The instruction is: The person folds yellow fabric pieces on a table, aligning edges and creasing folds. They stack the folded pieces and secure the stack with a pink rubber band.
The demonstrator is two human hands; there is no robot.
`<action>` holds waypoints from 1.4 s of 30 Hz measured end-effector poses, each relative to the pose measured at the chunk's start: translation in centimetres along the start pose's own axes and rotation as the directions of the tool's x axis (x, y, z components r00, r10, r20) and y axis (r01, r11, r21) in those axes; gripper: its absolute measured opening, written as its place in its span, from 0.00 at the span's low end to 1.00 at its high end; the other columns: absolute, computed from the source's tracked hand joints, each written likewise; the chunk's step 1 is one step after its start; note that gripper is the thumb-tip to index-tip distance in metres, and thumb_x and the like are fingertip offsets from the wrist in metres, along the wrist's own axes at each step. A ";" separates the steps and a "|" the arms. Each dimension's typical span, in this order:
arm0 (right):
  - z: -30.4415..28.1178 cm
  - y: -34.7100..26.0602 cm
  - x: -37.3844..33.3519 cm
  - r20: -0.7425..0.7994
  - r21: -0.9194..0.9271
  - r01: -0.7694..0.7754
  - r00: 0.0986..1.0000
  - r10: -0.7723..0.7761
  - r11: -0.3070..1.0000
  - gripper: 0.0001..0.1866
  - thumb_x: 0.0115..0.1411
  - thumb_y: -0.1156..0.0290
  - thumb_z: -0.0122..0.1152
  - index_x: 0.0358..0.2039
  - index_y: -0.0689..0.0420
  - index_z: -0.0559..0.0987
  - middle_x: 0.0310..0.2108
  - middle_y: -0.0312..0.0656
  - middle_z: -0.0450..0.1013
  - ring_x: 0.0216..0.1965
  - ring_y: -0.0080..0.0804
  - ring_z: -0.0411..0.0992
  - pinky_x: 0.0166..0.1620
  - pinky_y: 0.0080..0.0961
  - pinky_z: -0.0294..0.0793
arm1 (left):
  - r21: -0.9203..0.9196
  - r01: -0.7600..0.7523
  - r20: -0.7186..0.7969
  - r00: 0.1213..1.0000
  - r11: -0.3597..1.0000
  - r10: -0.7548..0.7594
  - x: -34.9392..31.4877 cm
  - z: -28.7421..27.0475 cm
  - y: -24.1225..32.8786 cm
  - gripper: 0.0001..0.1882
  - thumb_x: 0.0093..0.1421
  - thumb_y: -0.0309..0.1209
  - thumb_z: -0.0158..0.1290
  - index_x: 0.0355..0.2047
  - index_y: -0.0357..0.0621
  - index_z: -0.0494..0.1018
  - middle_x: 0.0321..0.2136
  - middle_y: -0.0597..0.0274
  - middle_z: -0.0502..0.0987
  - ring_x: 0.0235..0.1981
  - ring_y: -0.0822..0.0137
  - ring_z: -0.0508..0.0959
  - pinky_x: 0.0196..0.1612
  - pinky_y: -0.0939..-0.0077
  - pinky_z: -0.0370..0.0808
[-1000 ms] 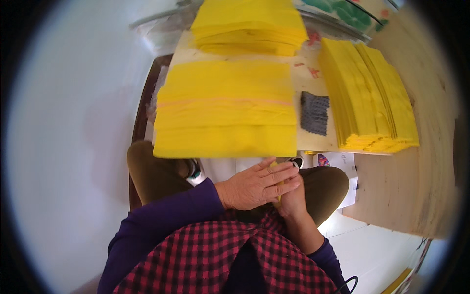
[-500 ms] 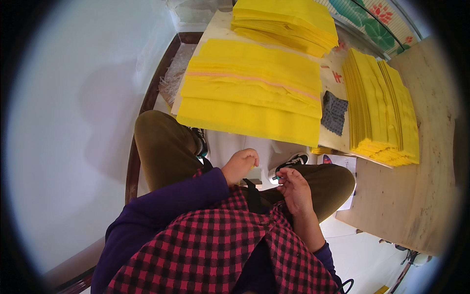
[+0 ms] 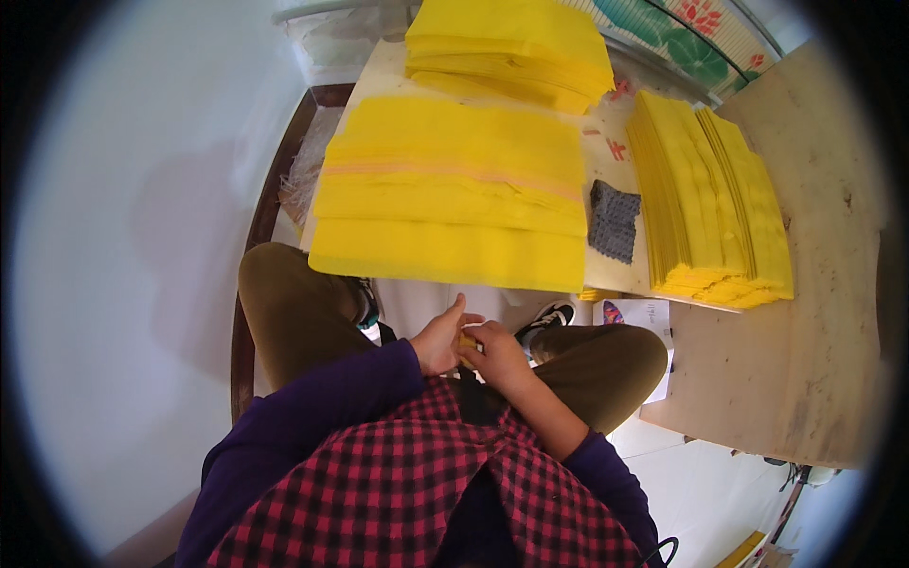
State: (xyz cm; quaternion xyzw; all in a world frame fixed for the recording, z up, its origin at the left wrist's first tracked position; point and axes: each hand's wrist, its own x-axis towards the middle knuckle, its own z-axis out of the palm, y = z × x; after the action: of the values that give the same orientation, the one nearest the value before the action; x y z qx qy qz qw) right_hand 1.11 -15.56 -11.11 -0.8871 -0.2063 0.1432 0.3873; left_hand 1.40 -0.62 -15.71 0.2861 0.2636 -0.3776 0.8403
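My left hand (image 3: 437, 343) and my right hand (image 3: 502, 358) meet above my lap, just short of the table's front edge. The left thumb stands up and apart, while the other left fingers reach toward the right hand and are partly covered by it. My right fingers are closed around a small yellow piece (image 3: 467, 350) at the left fingers; its kind is too small to make out. Beyond the hands lies a layered pile of yellow fabric sheets (image 3: 450, 199), crossed by a pale orange stripe. Neither hand touches this pile.
Another yellow stack (image 3: 511, 52) lies at the back, and folded yellow stacks (image 3: 710, 204) stand at the right. A dark grey cloth scrap (image 3: 614, 221) rests between piles on the wooden table (image 3: 606, 265). A wooden panel (image 3: 805, 284) is at right, a white wall (image 3: 123, 284) at left.
My hands were apart and have come together; the right moved left onto the left fingers. The view has shifted, so the table and piles appear farther left.
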 end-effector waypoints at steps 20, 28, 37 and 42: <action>-4.0 6.4 1.4 0.037 0.085 -0.173 0.985 0.170 0.981 0.13 0.56 0.69 0.63 0.41 0.62 0.78 0.37 0.51 0.77 0.35 0.42 0.77 0.40 0.31 0.76 | 0.809 -0.584 0.519 0.762 0.066 0.387 -8.4 4.5 4.8 0.11 0.63 0.26 0.50 0.44 0.37 0.75 0.42 0.52 0.77 0.46 0.56 0.76 0.51 0.68 0.72; -12.3 -4.6 1.4 -0.236 0.154 0.043 0.972 -0.005 0.987 0.06 0.58 0.75 0.62 0.36 0.62 0.80 0.31 0.46 0.78 0.32 0.29 0.77 0.37 0.24 0.75 | 0.715 -0.327 0.699 0.290 -0.618 0.654 -12.2 6.5 15.0 0.22 0.60 0.31 0.52 0.55 0.40 0.68 0.55 0.48 0.69 0.59 0.48 0.66 0.62 0.58 0.61; -16.7 -7.4 12.5 -0.310 -0.093 0.193 0.927 -0.212 0.977 0.09 0.59 0.72 0.59 0.38 0.62 0.80 0.34 0.48 0.78 0.35 0.38 0.77 0.40 0.28 0.75 | 0.726 0.062 0.556 0.533 -0.684 0.638 -5.4 6.1 17.3 0.32 0.65 0.46 0.46 0.63 0.39 0.58 0.65 0.51 0.57 0.67 0.54 0.54 0.68 0.53 0.47; -16.6 -5.1 20.2 -0.196 -0.296 0.225 0.937 -0.290 0.928 0.13 0.57 0.69 0.60 0.41 0.63 0.79 0.39 0.51 0.77 0.42 0.45 0.75 0.45 0.34 0.74 | 0.729 0.061 0.558 0.524 -0.682 0.643 -4.6 5.0 16.7 0.33 0.64 0.47 0.46 0.63 0.40 0.57 0.65 0.52 0.56 0.68 0.56 0.52 0.68 0.53 0.45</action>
State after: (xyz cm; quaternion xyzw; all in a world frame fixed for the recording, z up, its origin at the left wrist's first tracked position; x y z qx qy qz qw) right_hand 24.37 -13.23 1.71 -0.9069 -0.2916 -0.0452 0.3007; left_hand 13.03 7.41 -4.49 0.9707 -0.1580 0.0901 0.1569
